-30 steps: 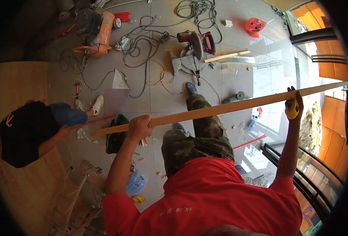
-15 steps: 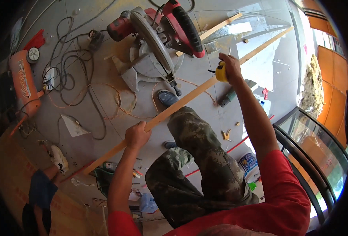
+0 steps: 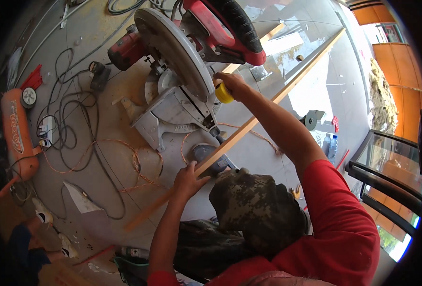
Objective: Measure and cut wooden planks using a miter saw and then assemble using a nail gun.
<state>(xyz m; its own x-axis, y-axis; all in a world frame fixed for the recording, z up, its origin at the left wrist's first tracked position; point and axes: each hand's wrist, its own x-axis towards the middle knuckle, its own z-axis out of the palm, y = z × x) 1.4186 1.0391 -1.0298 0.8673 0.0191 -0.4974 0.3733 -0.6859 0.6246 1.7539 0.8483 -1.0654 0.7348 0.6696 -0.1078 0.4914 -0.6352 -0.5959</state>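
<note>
My left hand (image 3: 187, 182) is closed round a long wooden strip (image 3: 249, 125), with the thumb spread along its near side. The strip slants from the lower left to the far right and passes under my right forearm. In my right hand (image 3: 234, 87) is a yellow tape measure (image 3: 224, 93), held just beside the blade guard of a red and grey mitre saw (image 3: 180, 52). The saw stands on the floor, its black handle (image 3: 235, 24) up near the top edge. My shoe (image 3: 206, 157) shows beneath the strip in front of the saw.
Tangled cables (image 3: 85, 105) and a power strip (image 3: 45, 131) lie left, by an orange air compressor (image 3: 16, 128). An angle grinder (image 3: 310, 120) and a water bottle (image 3: 333, 148) are at right, near a black-framed glass panel (image 3: 387, 157). Another person's legs (image 3: 27, 243) show lower left.
My right hand has left the strip and moved left to the saw, carrying the tape measure. My left hand still grips the strip. The view has come closer to the saw.
</note>
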